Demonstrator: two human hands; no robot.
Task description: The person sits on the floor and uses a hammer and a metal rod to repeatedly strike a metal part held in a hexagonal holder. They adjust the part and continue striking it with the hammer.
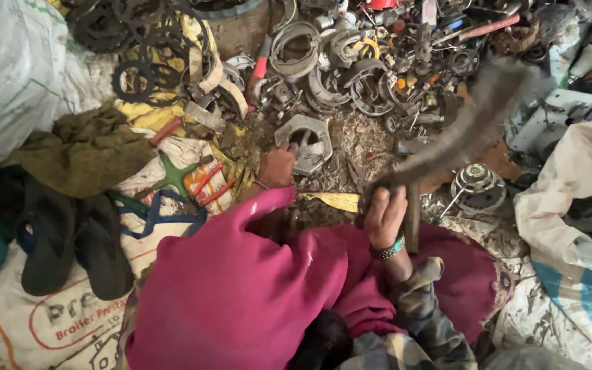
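My left hand [277,166] reaches forward out of a pink sleeve and grips the near edge of a grey, angular metal casting [304,140] lying on dirt and shavings. My right hand [384,214], with a beaded bracelet at the wrist, is closed around the handle end of a long dark tool [471,123]. The tool is motion-blurred and slants up to the right, over the scrap. A pink garment [241,294] covers my lap below both hands.
A heap of scrap metal [371,62], with curved shoes, rings and small parts, fills the far side. Black ring gaskets [138,48] lie far left. Dark sandals [70,243] sit on a printed sack at left, a round metal part [477,186] at right, and white sacks [570,199] beyond it.
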